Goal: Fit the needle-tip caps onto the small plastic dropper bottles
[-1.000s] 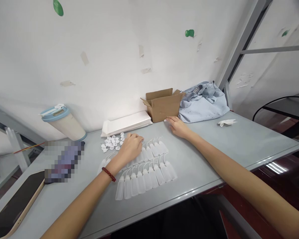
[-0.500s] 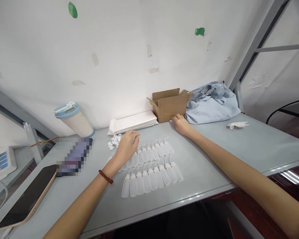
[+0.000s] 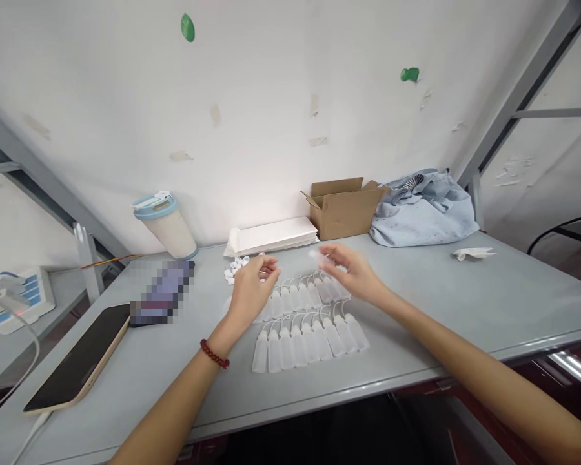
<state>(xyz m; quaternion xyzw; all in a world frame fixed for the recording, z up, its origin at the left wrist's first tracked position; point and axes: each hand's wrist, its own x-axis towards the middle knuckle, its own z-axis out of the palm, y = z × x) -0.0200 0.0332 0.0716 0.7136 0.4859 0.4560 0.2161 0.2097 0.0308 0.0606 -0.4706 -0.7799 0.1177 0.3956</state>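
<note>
My right hand [image 3: 351, 271] pinches a small whitish plastic piece [image 3: 315, 257], smeared by motion, above the back row of bottles. My left hand [image 3: 254, 284] hovers over that row's left end with its fingers curled towards the thumb; what they hold, if anything, I cannot make out. Beneath the hands, small translucent squeeze bottles [image 3: 297, 345] with thin curved tubes at their tops lie side by side in two rows. A small heap of white caps [image 3: 235, 268] sits just behind my left hand, which partly covers the bottles.
Along the wall stand a tumbler [image 3: 169, 229], a stack of white sheets [image 3: 275, 236], an open cardboard box [image 3: 346, 216] and a light blue cloth bag [image 3: 426, 210]. A phone [image 3: 80, 358] with a cable lies left; a crumpled tissue [image 3: 473, 253] lies right.
My right hand has come left from beside the cardboard box to over the bottles, carrying the small plastic piece. My left hand stays near the caps, its fingers turned slightly. The view has shifted left.
</note>
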